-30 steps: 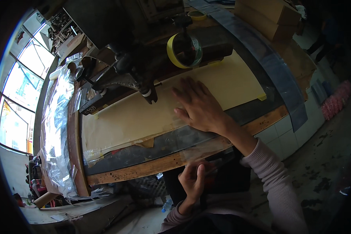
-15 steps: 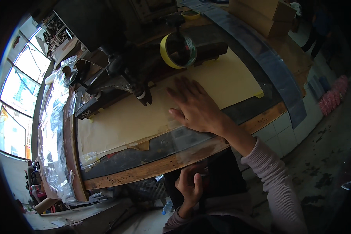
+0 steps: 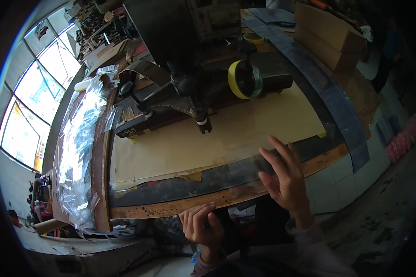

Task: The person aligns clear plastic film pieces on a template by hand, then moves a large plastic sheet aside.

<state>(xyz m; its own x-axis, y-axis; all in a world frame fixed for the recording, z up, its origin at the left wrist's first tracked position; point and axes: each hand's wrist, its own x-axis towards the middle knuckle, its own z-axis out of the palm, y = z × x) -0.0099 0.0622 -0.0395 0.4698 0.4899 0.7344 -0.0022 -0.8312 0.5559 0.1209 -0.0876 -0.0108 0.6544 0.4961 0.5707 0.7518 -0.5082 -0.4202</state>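
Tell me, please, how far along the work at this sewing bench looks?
Done: a tan sheet lies flat on the bench under the machine, with a clear film along its near edge. In hand: the right hand hovers open at that near edge; the left hand curls at the bench's front edge. Left: no stitching shows on the sheet, and the needle foot stands over bare sheet.

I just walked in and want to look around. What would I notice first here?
A big tan sheet covers the middle of the table, under a dark machine with a yellow tape roll. The right hand is spread open near the table's front edge, and the left hand is curled just below that edge. Shiny crumpled plastic lies at the left.
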